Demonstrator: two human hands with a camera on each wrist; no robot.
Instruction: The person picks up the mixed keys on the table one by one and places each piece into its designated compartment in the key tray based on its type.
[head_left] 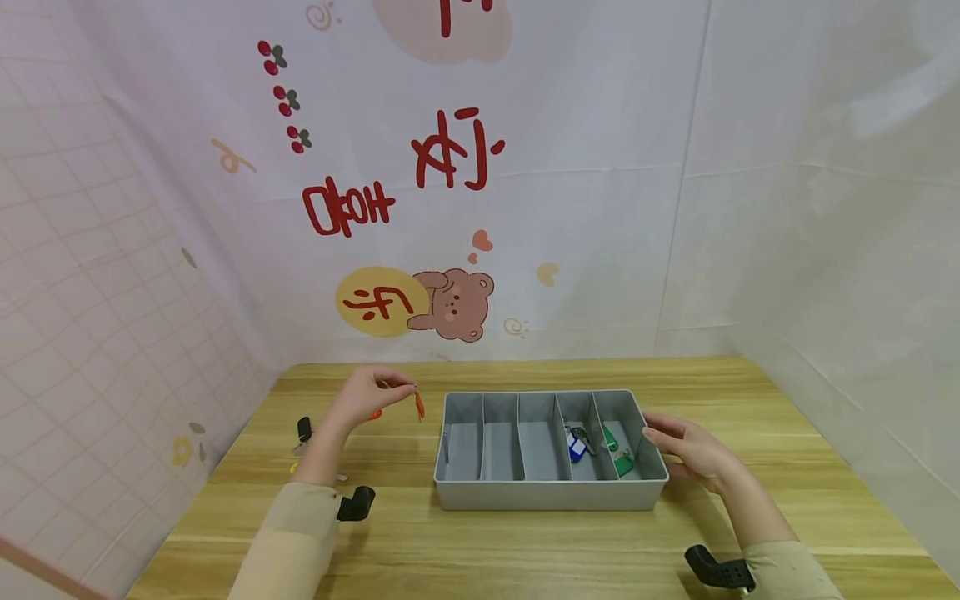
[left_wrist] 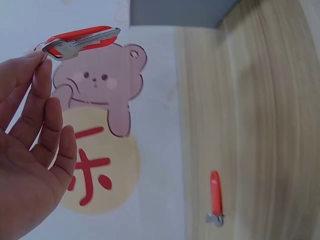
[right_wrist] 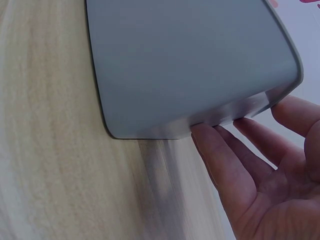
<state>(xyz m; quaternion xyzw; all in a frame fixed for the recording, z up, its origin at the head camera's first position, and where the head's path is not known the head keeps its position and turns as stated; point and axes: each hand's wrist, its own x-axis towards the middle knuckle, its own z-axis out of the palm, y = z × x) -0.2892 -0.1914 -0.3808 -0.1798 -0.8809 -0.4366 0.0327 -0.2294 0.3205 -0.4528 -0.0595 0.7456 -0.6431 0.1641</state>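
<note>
My left hand (head_left: 372, 396) pinches a small ring between thumb and forefinger. From it hang a silver key (left_wrist: 70, 47) and a red key tag (left_wrist: 92, 34), raised over the table left of a grey compartment box (head_left: 551, 495). At the box's right end, my right hand (head_left: 693, 450) holds the wall, fingertips against the outside and thumb over the rim. One compartment contains a blue key tag (head_left: 577, 451) with keys; the rightmost has green key tags (head_left: 623, 464). The other three compartments show bare floors.
Another red key tag (left_wrist: 215, 192) with a key lies on the table near my left hand. Farther left are a black key tag (head_left: 303, 428) and a yellow one (head_left: 293, 468), partly behind my forearm. A printed curtain (head_left: 600, 208) hangs behind the wooden table (head_left: 480, 554).
</note>
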